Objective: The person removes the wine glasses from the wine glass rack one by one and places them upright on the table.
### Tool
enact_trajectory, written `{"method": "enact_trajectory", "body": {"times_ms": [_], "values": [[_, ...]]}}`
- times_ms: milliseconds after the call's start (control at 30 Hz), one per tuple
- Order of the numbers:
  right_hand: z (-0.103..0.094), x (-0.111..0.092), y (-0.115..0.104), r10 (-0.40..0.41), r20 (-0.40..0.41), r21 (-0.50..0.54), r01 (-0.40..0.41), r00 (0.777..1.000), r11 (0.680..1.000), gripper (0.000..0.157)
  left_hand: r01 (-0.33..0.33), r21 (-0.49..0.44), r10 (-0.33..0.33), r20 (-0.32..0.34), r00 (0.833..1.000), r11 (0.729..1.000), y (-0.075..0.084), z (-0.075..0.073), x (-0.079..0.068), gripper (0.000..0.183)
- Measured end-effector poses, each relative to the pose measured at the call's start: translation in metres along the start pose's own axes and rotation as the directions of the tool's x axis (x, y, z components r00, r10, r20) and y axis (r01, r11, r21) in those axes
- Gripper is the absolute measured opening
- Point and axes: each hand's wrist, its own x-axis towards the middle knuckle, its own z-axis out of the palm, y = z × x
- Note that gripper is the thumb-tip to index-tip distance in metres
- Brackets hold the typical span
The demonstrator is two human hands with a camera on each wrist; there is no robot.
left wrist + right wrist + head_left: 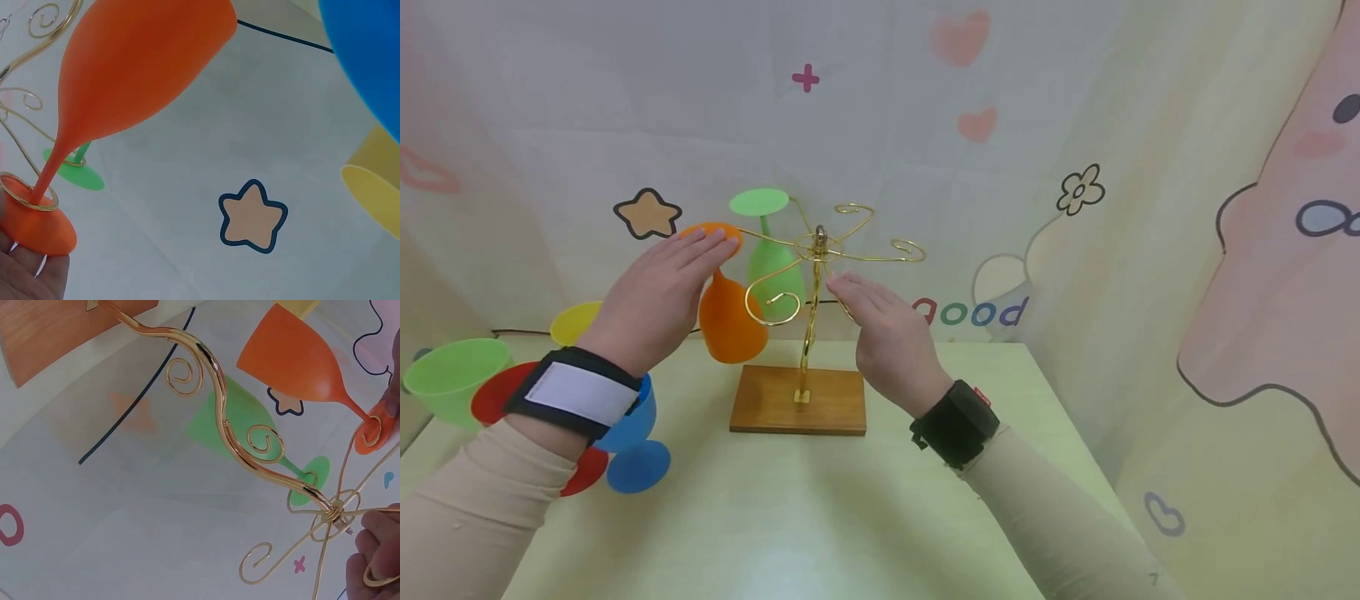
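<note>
An orange plastic goblet [730, 321] hangs upside down by its foot from a curled arm of a gold metal rack [809, 333]. My left hand [666, 287] lies with extended fingers over the goblet's foot; in the left wrist view the fingers [53, 275] touch the foot's flat face, with the wire loop round the stem. My right hand [895, 337] grips one of the rack's wire arms close to the post; its curled fingers [365, 547] show in the right wrist view. Behind the orange one, a green goblet [778, 271] hangs upside down too.
The rack's wooden base [797, 417] stands on the pale table [760, 517]. Upright at left, partly behind my left forearm, are a green goblet [456, 379], a yellow one [574, 321], a red one [505, 387] and a blue one [638, 467]. A printed curtain [880, 150] hangs behind.
</note>
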Motion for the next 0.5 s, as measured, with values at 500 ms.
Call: {"method": "enact_trajectory", "body": {"times_ms": [500], "values": [[0.001,0.001,0.001,-0.009,-0.015,0.006,0.009,1.0,1.0,0.06,0.108,-0.031,-0.106,0.056,0.993,0.994,0.002,-0.009,0.011,0.047]]}}
